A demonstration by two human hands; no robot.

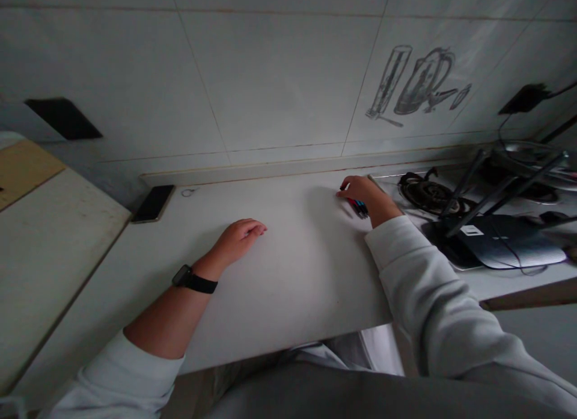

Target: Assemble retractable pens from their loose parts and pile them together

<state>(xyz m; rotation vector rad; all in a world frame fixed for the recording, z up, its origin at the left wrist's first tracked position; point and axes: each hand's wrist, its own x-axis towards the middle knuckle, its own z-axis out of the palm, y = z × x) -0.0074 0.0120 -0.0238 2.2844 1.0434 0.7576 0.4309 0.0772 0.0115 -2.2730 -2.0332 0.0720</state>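
On the white countertop (288, 269), toward its right side, my right hand (358, 189) curls over a small bunch of pens (359, 208). Red, blue and black parts of them show below the palm, and a dark tip appears by the fingertips. The fingers hide the rest of the bunch. My left hand (238, 237) rests at the left of the middle, its fingers bent together with nothing seen in them. A black watch (183, 276) is on that wrist.
A phone (154, 204) and a small ring-shaped item (188, 192) lie at the back left. At the right are a gas stove (428, 190), an upturned black-legged rack (478, 190) and a dark router-like device (509, 241). A white cabinet (58, 238) stands at the left; a tiled wall rises behind.
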